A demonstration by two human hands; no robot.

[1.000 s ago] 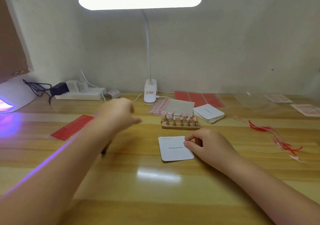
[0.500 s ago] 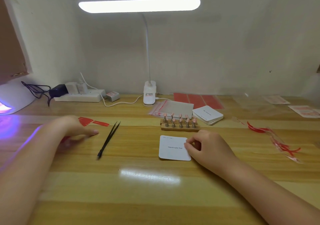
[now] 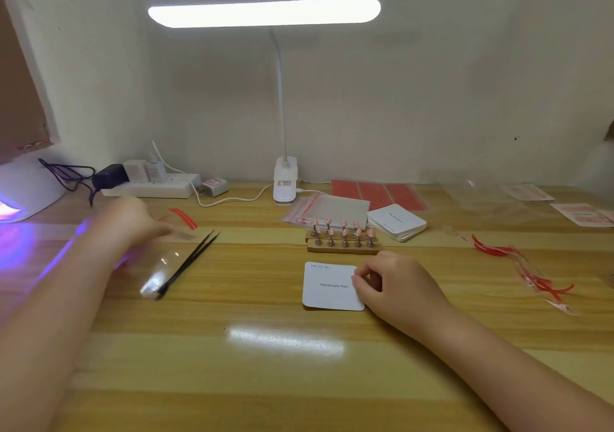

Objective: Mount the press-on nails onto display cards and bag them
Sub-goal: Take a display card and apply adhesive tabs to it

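- Holding one display card [image 3: 327, 285] flat on the table [image 3: 285, 381] w/ my right hand [image 3: 395, 285]; fingers curled, tips pinching its right edge. Card sits just in front of the wooden stand [image 3: 342, 249].
- Press-on nails [image 3: 344, 230] are upright on pegs in that stand, none on the card yet, so mounting hasn't begun.
- My left hand [image 3: 133, 222] is blurred out by the red strip sheet [image 3: 182, 217], beside the tweezers [image 3: 187, 267]. Fingers look curled around a clear film [image 3: 159, 275] but can't tell if it's really gripped.
- Step, as I judge it: prepping adhesive/backing for the card before nails go on.
- Next move needs: a strip peeled clean and laid straight on the card, right hand keeping the card from sliding; tweezers prob. for lifting nails off pegs.
- Zip bags [image 3: 329, 207] and spare card stack [image 3: 397, 222] wait behind the stand, near the lamp base [image 3: 285, 182]; bagging comes last.
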